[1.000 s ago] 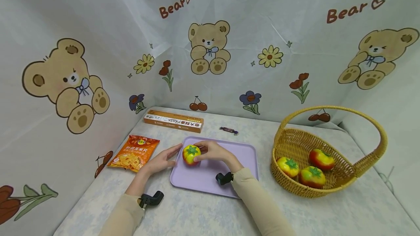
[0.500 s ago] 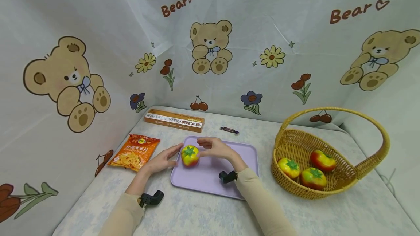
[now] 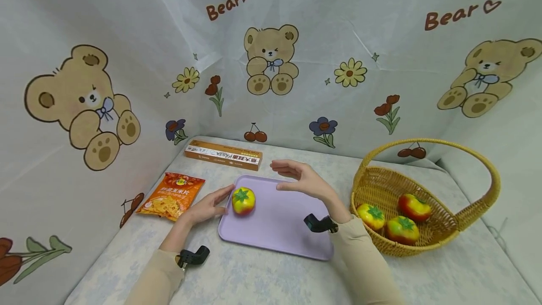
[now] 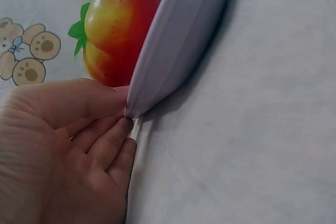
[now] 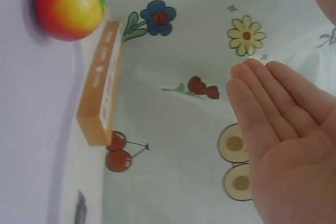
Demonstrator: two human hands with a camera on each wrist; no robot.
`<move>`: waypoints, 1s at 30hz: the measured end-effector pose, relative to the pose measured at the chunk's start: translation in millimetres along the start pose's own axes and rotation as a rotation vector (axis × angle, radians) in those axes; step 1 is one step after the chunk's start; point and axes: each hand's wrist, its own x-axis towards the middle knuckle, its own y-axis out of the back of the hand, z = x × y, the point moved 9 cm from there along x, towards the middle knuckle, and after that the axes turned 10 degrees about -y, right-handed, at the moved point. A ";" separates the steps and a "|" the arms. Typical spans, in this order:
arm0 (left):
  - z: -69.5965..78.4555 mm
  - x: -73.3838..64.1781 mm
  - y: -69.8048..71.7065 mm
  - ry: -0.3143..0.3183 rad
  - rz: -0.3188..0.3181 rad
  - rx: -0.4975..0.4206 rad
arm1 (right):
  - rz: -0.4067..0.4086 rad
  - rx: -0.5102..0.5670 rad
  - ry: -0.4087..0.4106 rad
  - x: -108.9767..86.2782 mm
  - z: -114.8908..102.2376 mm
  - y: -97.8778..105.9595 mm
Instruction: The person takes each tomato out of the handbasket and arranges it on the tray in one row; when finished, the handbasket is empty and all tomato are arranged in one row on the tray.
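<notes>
A glossy red-and-yellow toy fruit (image 3: pixel 243 201) with a green leafy top, tomato-like, rests in the left part of the lilac tray (image 3: pixel 279 222). My left hand (image 3: pixel 207 207) touches the tray's left rim with thumb and fingertips; in the left wrist view the thumb (image 4: pixel 84 100) lies at the rim beside the fruit (image 4: pixel 118 30). Raised above the tray's far side, my right hand (image 3: pixel 306 181) holds nothing. Its fingers are extended, thumb apart, and the right wrist view shows its bare palm (image 5: pixel 299 166).
To the right stands a wicker basket (image 3: pixel 442 241) with a tall handle and three similar toy fruits inside. An orange snack bag (image 3: pixel 171 196) lies left of the tray. Behind the tray is a long pasta box (image 3: pixel 223 155). A printed bear cloth hangs behind the table.
My right hand has let go of the toy fruit and moved up and right, away from it. The fruit stays on the tray. My left hand remains at the tray's rim.
</notes>
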 end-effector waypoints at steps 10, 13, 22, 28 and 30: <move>25.5 -6.1 -5.2 -0.005 -0.014 -0.018 | 0.025 -0.066 0.091 -38.6 0.3 18.9; 18.7 -5.0 -7.9 -0.018 -0.013 -0.010 | 0.042 -0.088 0.106 -52.2 2.8 29.6; -2.3 -0.2 -2.8 -0.019 0.010 0.037 | 0.190 -0.070 0.038 -107.1 20.6 79.5; -2.5 0.5 0.3 -0.012 0.019 0.049 | 0.272 -0.056 -0.014 -140.6 36.7 104.8; -1.6 -0.7 1.2 -0.002 0.022 0.054 | 0.290 -0.058 -0.023 -149.4 42.3 112.2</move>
